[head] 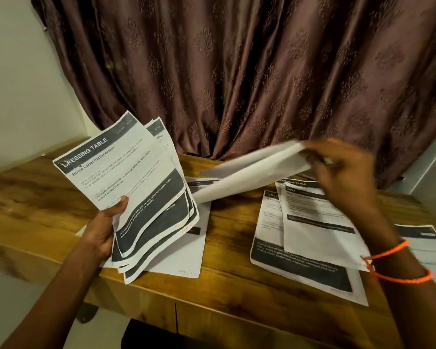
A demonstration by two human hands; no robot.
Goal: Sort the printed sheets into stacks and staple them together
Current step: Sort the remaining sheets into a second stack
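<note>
Left hand (103,227) grips a fanned bundle (126,187) of printed sheets, tilted up above the table (224,280), thumb pressed on the top page headed "DRESSING TABLE". Right hand (342,172), blurred, pinches one sheet (249,172) by its far edge, blank side up, lifted between the bundle and the stack (310,233) lying flat under that wrist.
</note>
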